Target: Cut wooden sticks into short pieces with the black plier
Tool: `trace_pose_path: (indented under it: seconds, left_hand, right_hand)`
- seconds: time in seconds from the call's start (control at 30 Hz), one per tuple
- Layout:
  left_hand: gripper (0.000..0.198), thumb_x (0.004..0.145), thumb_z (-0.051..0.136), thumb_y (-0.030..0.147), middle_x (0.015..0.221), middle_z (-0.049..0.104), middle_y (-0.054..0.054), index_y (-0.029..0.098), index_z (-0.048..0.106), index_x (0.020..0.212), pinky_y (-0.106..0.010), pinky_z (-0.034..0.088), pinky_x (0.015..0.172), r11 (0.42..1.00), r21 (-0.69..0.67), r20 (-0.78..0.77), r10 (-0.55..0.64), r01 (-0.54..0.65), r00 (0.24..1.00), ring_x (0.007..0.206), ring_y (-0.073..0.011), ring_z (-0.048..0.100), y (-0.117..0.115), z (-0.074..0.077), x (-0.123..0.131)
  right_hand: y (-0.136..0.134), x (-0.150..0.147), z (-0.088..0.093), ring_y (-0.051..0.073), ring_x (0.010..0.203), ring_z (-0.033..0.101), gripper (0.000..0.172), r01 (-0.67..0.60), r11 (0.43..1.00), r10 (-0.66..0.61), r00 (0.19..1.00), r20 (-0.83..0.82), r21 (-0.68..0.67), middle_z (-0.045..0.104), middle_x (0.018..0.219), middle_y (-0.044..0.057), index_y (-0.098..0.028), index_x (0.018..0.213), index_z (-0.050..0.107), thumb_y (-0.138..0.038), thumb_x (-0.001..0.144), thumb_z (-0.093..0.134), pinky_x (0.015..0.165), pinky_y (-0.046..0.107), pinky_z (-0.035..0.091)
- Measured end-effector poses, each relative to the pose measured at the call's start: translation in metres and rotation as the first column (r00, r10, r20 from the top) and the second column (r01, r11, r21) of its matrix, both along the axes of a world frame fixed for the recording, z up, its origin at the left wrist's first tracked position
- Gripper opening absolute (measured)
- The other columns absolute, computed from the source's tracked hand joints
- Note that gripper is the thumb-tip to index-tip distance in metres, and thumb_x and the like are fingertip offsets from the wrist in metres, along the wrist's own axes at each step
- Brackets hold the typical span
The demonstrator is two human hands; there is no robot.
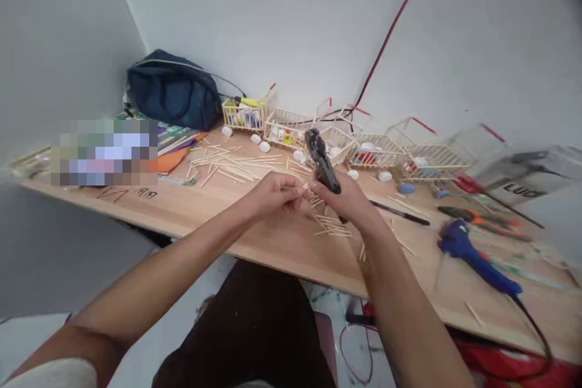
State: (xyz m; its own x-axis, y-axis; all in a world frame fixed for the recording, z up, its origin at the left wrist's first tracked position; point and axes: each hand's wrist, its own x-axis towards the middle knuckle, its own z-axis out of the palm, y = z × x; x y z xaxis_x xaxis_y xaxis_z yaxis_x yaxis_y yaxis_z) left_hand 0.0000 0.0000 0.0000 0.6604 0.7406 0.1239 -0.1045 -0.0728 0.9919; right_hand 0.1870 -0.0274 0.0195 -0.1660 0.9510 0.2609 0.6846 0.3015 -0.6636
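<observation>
My left hand (279, 194) is closed in a pinch, with the pale tip of a small wooden stick (305, 186) showing at its fingertips. Close beside it, my right hand (345, 197) grips a black cutter-like hand tool (322, 160), its head pointing up and away; blur hides its exact kind. The thumb of that hand comes near the stick's end. Below the hands, short cut sticks (334, 227) lie on the wooden table (218, 212). Longer sticks (236, 163) are scattered to the left.
Several stick-built miniature carts (370, 157) with white wheels line the wall. A blue bag (175, 88) and pixelated papers stand left. At right lie a blue glue gun (477, 260), orange-black pliers (486, 221), a black pen (400, 212) and a red-handled screwdriver (500, 203).
</observation>
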Motion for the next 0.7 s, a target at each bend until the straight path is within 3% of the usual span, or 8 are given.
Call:
trace_pose_path:
  seconds: [0.17, 0.33, 0.57, 0.7]
  left_hand:
    - [0.034, 0.081, 0.066, 0.043, 0.058, 0.058, -0.001, 0.010, 0.065, 0.077, -0.021, 0.036, 0.056, 0.996, 0.033, 0.100, 0.074, -0.078, 0.992, 0.055, -0.0085, 0.048, -0.003, 0.012, -0.011]
    - [0.032, 0.083, 0.065, 0.042, 0.059, 0.058, 0.000, 0.010, 0.067, 0.082, -0.021, 0.037, 0.057, 0.995, 0.047, 0.163, 0.085, -0.093, 0.983, 0.055, -0.0079, 0.049, -0.001, 0.014, -0.016]
    - [0.032, 0.084, 0.065, 0.041, 0.057, 0.057, 0.000, 0.009, 0.067, 0.084, -0.021, 0.036, 0.057, 0.995, 0.056, 0.178, 0.065, -0.076, 0.982, 0.053, -0.0080, 0.048, 0.000, 0.016, -0.018]
    - [0.032, 0.084, 0.065, 0.039, 0.056, 0.056, 0.001, 0.008, 0.068, 0.091, -0.022, 0.036, 0.057, 0.992, 0.080, 0.179, 0.080, -0.095, 0.981, 0.054, -0.0082, 0.048, -0.002, 0.017, -0.018]
  right_hand:
    - [-0.006, 0.014, 0.011, 0.023, 0.082, 0.063, 0.032, -0.046, 0.998, 0.046, 0.999, 0.016, -0.033, 0.069, 0.090, 0.007, -0.018, 0.095, 0.061, -0.047, 0.084, 0.053, 0.074, 0.036, 0.050]
    - [-0.011, 0.015, 0.019, 0.027, 0.102, 0.065, 0.041, -0.102, 0.992, 0.108, 0.991, 0.084, -0.073, 0.069, 0.114, 0.010, -0.021, 0.115, 0.062, -0.050, 0.086, 0.055, 0.087, 0.041, 0.051]
    - [-0.022, 0.008, 0.033, 0.026, 0.102, 0.065, 0.041, -0.126, 0.977, 0.152, 0.977, 0.147, -0.171, 0.070, 0.112, 0.009, -0.022, 0.108, 0.065, -0.055, 0.089, 0.050, 0.087, 0.039, 0.050]
    - [-0.027, 0.009, 0.037, 0.023, 0.088, 0.063, 0.046, -0.146, 0.965, 0.180, 0.973, 0.145, -0.219, 0.070, 0.097, 0.007, -0.020, 0.107, 0.065, -0.058, 0.091, 0.045, 0.078, 0.034, 0.049]
